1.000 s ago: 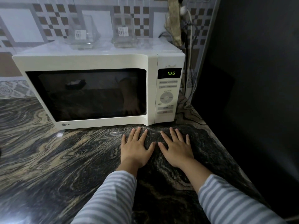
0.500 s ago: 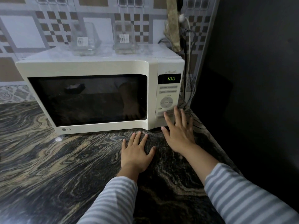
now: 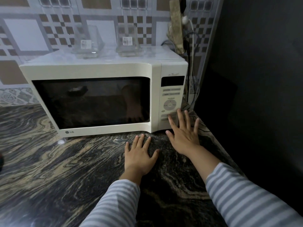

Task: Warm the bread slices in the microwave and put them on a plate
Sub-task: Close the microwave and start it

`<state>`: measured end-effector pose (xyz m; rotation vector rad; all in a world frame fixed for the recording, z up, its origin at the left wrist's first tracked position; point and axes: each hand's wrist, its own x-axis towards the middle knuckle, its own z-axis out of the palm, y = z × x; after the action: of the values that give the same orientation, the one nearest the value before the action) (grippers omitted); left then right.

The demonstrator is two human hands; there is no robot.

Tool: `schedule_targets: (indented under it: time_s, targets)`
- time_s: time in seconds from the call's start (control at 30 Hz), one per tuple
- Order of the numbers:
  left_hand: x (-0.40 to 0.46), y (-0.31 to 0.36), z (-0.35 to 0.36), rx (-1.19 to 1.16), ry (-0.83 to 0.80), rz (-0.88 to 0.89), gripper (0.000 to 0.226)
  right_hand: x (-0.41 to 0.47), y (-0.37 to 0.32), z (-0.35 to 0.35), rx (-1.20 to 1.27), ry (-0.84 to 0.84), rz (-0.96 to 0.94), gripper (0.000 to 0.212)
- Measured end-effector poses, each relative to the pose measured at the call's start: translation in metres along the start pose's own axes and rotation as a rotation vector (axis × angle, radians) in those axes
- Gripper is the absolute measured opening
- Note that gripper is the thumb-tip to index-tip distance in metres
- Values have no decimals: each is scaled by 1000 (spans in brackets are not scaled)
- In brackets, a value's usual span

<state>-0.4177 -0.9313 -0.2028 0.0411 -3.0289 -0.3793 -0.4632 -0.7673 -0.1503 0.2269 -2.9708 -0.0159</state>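
A white microwave (image 3: 91, 69) stands on the dark marbled counter (image 3: 57, 161) with its door closed and its window dark. Its display (image 3: 172, 81) is blank. My right hand (image 3: 183, 135) is raised with straight fingers, and the fingertips reach the lowest buttons of the control panel (image 3: 170, 102). My left hand (image 3: 140, 154) lies flat on the counter in front of the microwave's right corner, fingers spread. No bread or plate shows; the inside of the microwave is too dark to see.
Two clear glass containers (image 3: 87, 43) (image 3: 128, 41) stand on top of the microwave. Cables (image 3: 192, 63) hang down behind its right side. A dark wall (image 3: 254, 79) closes off the right. The tiled backsplash (image 3: 24, 30) is behind.
My right hand lifted off the counter and reached the panel's lower buttons. The display read 1:00 earlier and is now blank. My left hand stayed flat.
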Motion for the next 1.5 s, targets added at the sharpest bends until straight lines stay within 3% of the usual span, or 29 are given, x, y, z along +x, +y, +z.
schedule_targets:
  time_s: [0.13, 0.3, 0.57, 0.77, 1.13, 1.5]
  targets:
    - [-3, -3, -6, -120, 31, 13, 74, -10, 1, -8, 73, -27, -22, 60]
    - [8, 5, -30, -380, 238, 155, 88, -10, 2, -44, 133, 22, -78, 59]
    - [45, 30, -87, -466, 525, 348, 88, 26, -6, -124, 119, 242, -179, 61]
    - [64, 36, -93, -557, 495, 399, 86, 62, -18, -155, 90, 303, -268, 60]
    - [72, 33, -90, -572, 493, 373, 100, 80, -16, -144, -4, 387, -274, 66]
    - [51, 27, -90, -556, 490, 365, 105, 60, -14, -147, 73, 313, -327, 65]
